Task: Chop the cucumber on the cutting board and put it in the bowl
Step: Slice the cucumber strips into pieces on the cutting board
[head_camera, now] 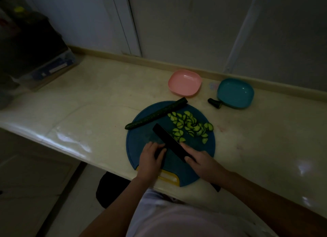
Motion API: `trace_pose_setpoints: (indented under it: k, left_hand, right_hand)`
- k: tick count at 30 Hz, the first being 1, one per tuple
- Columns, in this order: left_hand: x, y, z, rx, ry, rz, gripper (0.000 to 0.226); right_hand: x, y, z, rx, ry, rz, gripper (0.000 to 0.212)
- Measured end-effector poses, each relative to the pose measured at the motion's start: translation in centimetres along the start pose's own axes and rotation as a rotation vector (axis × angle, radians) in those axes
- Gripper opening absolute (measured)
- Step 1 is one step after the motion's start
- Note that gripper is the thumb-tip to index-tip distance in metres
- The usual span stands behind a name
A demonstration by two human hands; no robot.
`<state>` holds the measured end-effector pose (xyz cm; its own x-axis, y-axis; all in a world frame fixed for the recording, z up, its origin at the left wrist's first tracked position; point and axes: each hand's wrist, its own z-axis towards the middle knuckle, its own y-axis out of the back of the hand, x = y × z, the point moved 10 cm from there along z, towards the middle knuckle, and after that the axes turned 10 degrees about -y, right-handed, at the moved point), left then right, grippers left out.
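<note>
- Your cutting board (141, 139), round and dark blue with a yellow grip at its near edge, lies on the pale desk (88, 104) right in front of you.
- Your right hand (200, 161) grips the knife (169, 143): its fingers (188, 159) are curled shut over the rear of the broad dark blade, and the blade points away from you and to the left across the board.
- The dark handle end shows under your right forearm, past the board's near edge.
- Your left hand (150, 159) rests on the board just left of the blade, fingers bent and close together; something dark sits under them, but the dim light does not let you tell whether they hold it.
- A half cucumber (155, 113), long and uncut, lies slantwise along the far-left rim of the board, with its cut end poking over the far edge.
- The cucumber slices (190, 126), half-moon pieces, lie scattered in a loose heap on the right part of the board, just beyond the blade.
- The pink bowl (184, 82) stands on the desk beyond the board, near the wall.
- The teal bowl (235, 93) stands to the right of the pink one, apart from it.
- A cucumber end (214, 102) lies on the desk touching the teal bowl's left rim.
- Dark containers (35, 56) stand at the far left of the desk.
</note>
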<state>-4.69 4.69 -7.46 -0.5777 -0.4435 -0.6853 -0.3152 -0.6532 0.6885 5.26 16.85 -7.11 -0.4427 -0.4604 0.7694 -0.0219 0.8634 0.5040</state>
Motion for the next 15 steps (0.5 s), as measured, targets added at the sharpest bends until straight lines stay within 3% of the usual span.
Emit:
trace_pose_setpoints:
  k: [15]
  left_hand:
    - [-0.18,0.32,-0.06,-0.016,-0.006,-0.001,0.018]
  right_hand:
    - [0.02,-0.19,0.48,0.029,-0.040,-0.023,0.052]
